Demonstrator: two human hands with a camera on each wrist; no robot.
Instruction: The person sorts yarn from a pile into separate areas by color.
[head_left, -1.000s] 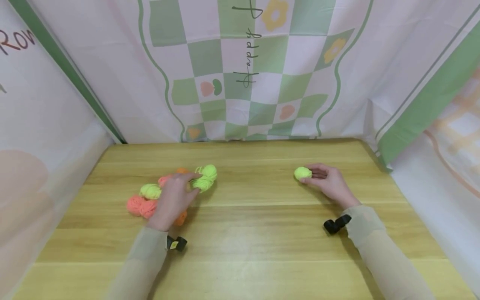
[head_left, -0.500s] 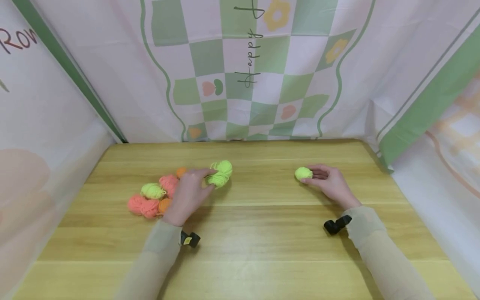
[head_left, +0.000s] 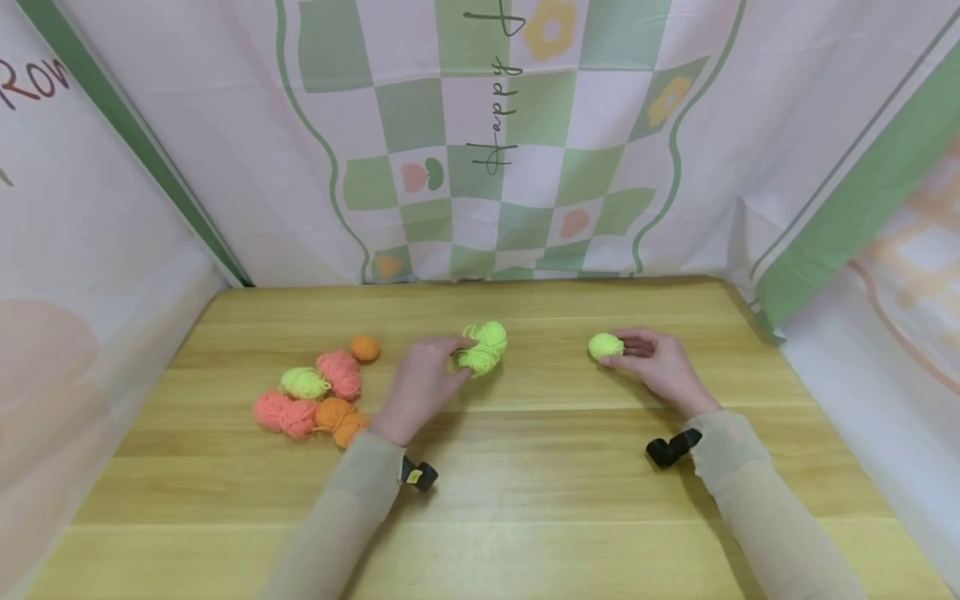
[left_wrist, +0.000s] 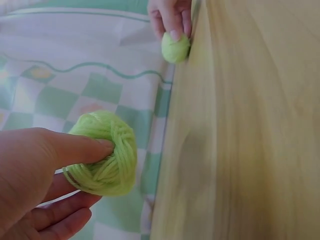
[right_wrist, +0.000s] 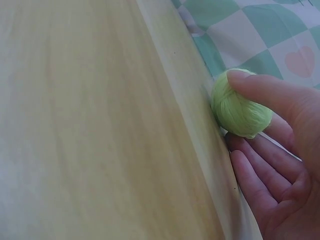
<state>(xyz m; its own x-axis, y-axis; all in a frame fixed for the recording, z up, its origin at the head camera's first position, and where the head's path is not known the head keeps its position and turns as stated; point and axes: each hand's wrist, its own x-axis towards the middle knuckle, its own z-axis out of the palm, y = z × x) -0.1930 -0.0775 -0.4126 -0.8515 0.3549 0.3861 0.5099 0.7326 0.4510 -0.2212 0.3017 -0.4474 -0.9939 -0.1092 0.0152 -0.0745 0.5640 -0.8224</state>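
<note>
My left hand point(head_left: 425, 382) pinches a bright green yarn ball point(head_left: 483, 348) between thumb and fingers, above the middle of the table. In the left wrist view the thumb presses into the strands of this green yarn ball point(left_wrist: 107, 155), and a shadow falls on the wood beside it. Farther right, my right hand point(head_left: 662, 371) holds a smaller, rounder light green yarn ball point(head_left: 605, 347) at its fingertips. The right wrist view has the thumb over the top of that light green ball point(right_wrist: 240, 107), with fingers beneath, close to the tabletop.
On the left of the wooden table point(head_left: 510, 483) lie pink yarn balls point(head_left: 285, 414), another pink one point(head_left: 341, 372), a yellow-green one point(head_left: 303, 382), orange yarn point(head_left: 341, 421) and a small orange ball point(head_left: 365, 348). A checked curtain point(head_left: 480, 192) hangs along the back edge.
My left hand has carried the bright green yarn ball rightward from beside the group, uncovering the orange and pink yarn. The right hand has kept its place and its hold.
</note>
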